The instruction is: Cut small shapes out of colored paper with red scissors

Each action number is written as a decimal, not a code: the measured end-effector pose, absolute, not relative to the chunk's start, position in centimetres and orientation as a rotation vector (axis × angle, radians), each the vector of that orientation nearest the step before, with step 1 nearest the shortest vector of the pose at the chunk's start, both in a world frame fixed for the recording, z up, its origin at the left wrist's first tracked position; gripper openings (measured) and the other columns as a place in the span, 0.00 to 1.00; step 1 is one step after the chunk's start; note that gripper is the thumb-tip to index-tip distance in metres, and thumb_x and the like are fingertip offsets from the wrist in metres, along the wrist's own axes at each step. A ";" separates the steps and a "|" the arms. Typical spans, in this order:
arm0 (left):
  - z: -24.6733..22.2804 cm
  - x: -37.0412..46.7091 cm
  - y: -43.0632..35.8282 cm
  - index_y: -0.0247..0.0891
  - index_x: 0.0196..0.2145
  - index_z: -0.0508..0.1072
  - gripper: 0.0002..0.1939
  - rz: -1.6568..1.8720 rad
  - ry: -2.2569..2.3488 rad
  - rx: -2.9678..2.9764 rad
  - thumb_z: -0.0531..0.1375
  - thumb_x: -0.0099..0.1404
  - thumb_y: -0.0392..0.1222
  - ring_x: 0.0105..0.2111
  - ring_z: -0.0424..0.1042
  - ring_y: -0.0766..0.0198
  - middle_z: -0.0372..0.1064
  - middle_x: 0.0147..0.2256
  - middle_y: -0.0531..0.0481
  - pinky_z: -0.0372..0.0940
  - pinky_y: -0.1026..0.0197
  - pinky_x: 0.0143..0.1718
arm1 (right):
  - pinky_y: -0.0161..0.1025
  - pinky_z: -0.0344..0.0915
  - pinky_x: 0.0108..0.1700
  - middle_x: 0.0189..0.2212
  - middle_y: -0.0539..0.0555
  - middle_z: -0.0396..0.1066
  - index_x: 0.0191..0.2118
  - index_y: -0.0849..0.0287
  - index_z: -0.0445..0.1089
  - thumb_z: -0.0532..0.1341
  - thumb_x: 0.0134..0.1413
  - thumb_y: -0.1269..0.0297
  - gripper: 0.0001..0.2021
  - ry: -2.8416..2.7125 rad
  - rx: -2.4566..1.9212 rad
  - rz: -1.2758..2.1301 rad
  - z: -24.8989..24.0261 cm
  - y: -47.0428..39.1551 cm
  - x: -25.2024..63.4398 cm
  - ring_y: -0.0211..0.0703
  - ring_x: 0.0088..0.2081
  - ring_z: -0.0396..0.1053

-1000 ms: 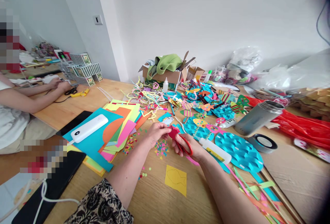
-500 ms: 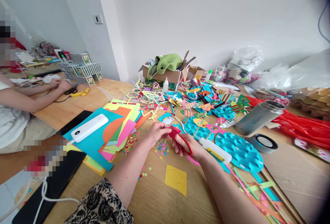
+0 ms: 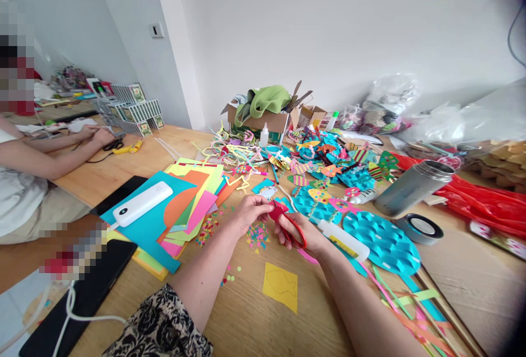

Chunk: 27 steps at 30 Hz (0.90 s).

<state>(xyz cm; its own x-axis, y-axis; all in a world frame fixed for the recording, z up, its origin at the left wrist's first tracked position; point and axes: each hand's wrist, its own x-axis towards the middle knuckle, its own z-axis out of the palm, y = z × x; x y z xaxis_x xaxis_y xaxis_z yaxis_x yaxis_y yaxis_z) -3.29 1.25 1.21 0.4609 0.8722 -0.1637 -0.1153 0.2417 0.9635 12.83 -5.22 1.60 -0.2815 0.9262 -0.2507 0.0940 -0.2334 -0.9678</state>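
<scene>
The left hand pinches a piece of red paper between its fingers, and the right hand grips red-handled scissors, its thumb close against the paper. How far the blades are parted cannot be told. The red paper is held above the surface, near a scatter of confetti. Nearer the person lies a yellow sheet with a drawn fish outline. A glue bottle lies just beside the right wrist. To the left, a white power bank rests on coloured paper sheets; a metal flask stands farther right.
</scene>
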 end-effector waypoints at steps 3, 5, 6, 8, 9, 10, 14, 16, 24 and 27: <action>1.3 -3.3 1.2 0.34 0.23 0.70 0.13 0.793 0.845 1.126 0.68 0.45 0.45 0.19 0.64 0.71 0.66 0.19 0.54 0.58 0.65 0.26 | 0.28 0.45 0.16 0.16 0.49 0.67 0.26 0.62 0.66 0.60 0.42 0.30 0.32 -1.350 -1.290 1.597 1.7 -5.2 12.9 0.30 0.14 0.60; 1.3 -3.3 1.2 0.34 0.23 0.70 0.14 0.791 0.844 1.126 0.68 0.45 0.45 0.19 0.64 0.71 0.66 0.19 0.54 0.57 0.65 0.26 | 0.29 0.45 0.16 0.16 0.49 0.66 0.26 0.62 0.66 0.60 0.42 0.30 0.32 -1.360 -1.293 1.594 1.7 -5.2 12.9 0.30 0.14 0.60; 1.3 -3.3 1.2 0.34 0.23 0.70 0.14 0.790 0.842 1.125 0.69 0.45 0.45 0.19 0.64 0.70 0.66 0.19 0.54 0.57 0.65 0.26 | 0.29 0.46 0.16 0.16 0.49 0.66 0.26 0.62 0.66 0.60 0.43 0.31 0.32 -1.363 -1.294 1.592 1.8 -5.2 12.9 0.31 0.14 0.60; 1.3 -3.3 1.2 0.34 0.23 0.71 0.14 0.791 0.840 1.124 0.69 0.45 0.46 0.20 0.64 0.70 0.66 0.19 0.54 0.57 0.65 0.26 | 0.29 0.46 0.16 0.15 0.49 0.66 0.25 0.62 0.66 0.60 0.43 0.31 0.32 -1.366 -1.294 1.584 1.7 -5.2 12.9 0.31 0.14 0.60; 1.3 -3.3 1.2 0.34 0.23 0.71 0.14 0.792 0.840 1.124 0.69 0.45 0.46 0.19 0.64 0.70 0.66 0.19 0.54 0.57 0.65 0.26 | 0.29 0.46 0.16 0.15 0.49 0.66 0.25 0.62 0.66 0.60 0.43 0.31 0.32 -1.363 -1.296 1.580 1.7 -5.2 12.9 0.31 0.14 0.60; 1.3 -3.3 1.2 0.34 0.23 0.71 0.14 0.792 0.841 1.125 0.69 0.45 0.46 0.19 0.63 0.71 0.66 0.19 0.54 0.57 0.65 0.26 | 0.29 0.46 0.16 0.15 0.49 0.66 0.25 0.62 0.66 0.60 0.43 0.31 0.32 -1.358 -1.299 1.576 1.7 -5.2 12.8 0.31 0.13 0.60; 1.3 -3.3 1.2 0.34 0.23 0.71 0.14 0.793 0.839 1.129 0.69 0.45 0.46 0.19 0.63 0.71 0.66 0.19 0.54 0.57 0.65 0.26 | 0.29 0.46 0.15 0.15 0.48 0.66 0.25 0.62 0.66 0.61 0.42 0.31 0.32 -1.339 -1.299 1.573 1.3 -5.1 12.9 0.30 0.13 0.59; 1.4 -3.3 1.2 0.34 0.23 0.71 0.14 0.789 0.841 1.128 0.69 0.45 0.46 0.20 0.64 0.71 0.67 0.19 0.54 0.57 0.65 0.26 | 0.29 0.46 0.15 0.15 0.48 0.66 0.25 0.61 0.66 0.61 0.43 0.31 0.31 -1.335 -1.292 1.577 1.2 -5.1 12.9 0.30 0.13 0.59; 1.4 -3.3 1.3 0.34 0.26 0.73 0.14 0.813 0.873 1.100 0.69 0.45 0.46 0.20 0.65 0.70 0.69 0.21 0.53 0.58 0.65 0.26 | 0.28 0.47 0.15 0.15 0.48 0.66 0.25 0.62 0.66 0.61 0.43 0.32 0.31 -1.333 -1.293 1.580 1.3 -5.1 12.8 0.29 0.13 0.59; 1.2 -3.3 1.3 0.35 0.25 0.72 0.13 0.829 0.866 1.101 0.69 0.46 0.44 0.20 0.65 0.70 0.68 0.21 0.54 0.59 0.65 0.25 | 0.28 0.47 0.15 0.15 0.48 0.66 0.25 0.62 0.66 0.61 0.43 0.32 0.31 -1.330 -1.306 1.580 1.3 -5.1 12.9 0.29 0.13 0.58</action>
